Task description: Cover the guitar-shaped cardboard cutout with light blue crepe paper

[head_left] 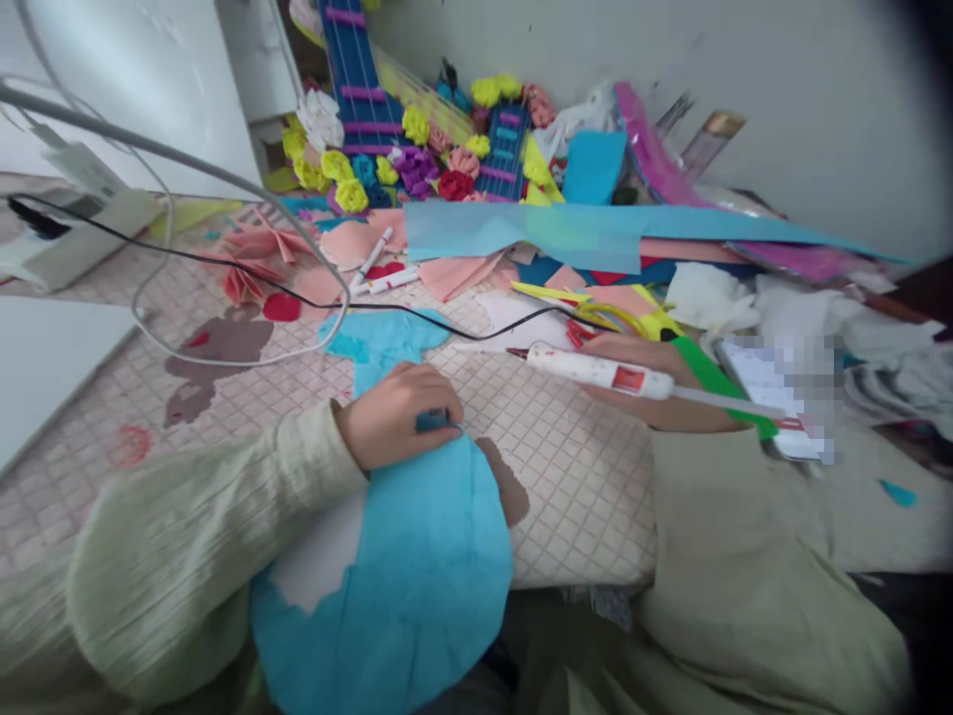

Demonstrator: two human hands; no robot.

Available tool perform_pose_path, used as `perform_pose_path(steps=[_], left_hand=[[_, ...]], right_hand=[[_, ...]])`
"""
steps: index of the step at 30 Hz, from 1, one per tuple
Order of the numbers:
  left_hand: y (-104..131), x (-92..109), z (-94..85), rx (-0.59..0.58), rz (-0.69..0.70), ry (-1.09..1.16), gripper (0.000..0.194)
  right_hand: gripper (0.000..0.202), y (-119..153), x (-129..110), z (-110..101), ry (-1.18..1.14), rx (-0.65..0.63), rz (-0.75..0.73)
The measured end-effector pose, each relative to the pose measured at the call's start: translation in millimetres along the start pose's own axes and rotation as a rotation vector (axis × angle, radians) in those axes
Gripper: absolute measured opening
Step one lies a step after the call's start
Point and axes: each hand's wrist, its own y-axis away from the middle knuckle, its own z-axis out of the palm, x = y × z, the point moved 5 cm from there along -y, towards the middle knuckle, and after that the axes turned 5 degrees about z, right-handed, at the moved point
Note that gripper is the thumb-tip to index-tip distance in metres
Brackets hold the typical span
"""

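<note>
A guitar-shaped cutout (424,556) covered in light blue paper lies partly on the table and over its front edge, with a white patch (320,556) showing at its left. My left hand (406,415) is closed with curled fingers on the cutout where its neck meets the body. The blue head end (387,336) of the cutout shows beyond that hand. Off to the right, my right hand (632,372) grips a white glue gun (596,371), its dark nozzle pointing left. A glue stick (726,401) sticks out of the gun's back. The gun hides part of the fingers.
A black cord (298,293) and a white cable (245,359) cross the table. Behind lie crepe paper sheets (521,233), markers (391,280) and paper flowers (417,171) on decorated guitars. A power strip (81,238) sits left; a phone (774,397) lies right.
</note>
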Motion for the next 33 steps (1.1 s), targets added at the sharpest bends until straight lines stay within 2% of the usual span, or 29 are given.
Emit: perform_pose_path(steps=[3, 6, 13, 21, 25, 28, 30, 33], left_hand=[[0.0, -1.0, 2.0, -0.020, -0.001, -0.015, 0.009], [1.2, -3.1, 3.3, -0.016, 0.003, -0.024, 0.008], [3.1, -7.6, 3.8, 0.035, 0.012, -0.022, 0.011], [3.5, -15.5, 8.7, 0.053, -0.043, -0.007, 0.014], [3.1, -17.8, 9.4, 0.056, -0.053, 0.004, 0.015], [3.0, -19.1, 9.6, 0.056, -0.057, 0.016, 0.015], [3.2, -19.9, 9.9, 0.055, -0.057, 0.021, 0.015], [3.4, -20.4, 10.3, 0.054, -0.052, 0.028, 0.015]], right_hand=[[0.027, -4.5, 10.7, 8.9, 0.001, 0.054, 0.047], [0.024, -11.3, 9.0, 15.7, 0.088, 0.059, 0.084], [0.033, -24.3, -7.7, 24.0, 0.236, -0.036, 0.137], [0.054, -41.4, -0.4, 26.1, 0.303, -0.148, 0.109], [0.058, -47.6, 3.8, 17.1, 0.318, -0.172, 0.100], [0.048, -39.6, 2.1, 0.3, 0.308, -0.174, 0.093], [0.039, -23.8, 2.7, -15.4, 0.305, -0.146, 0.117], [0.032, 15.3, 12.5, -36.8, 0.330, -0.070, 0.228]])
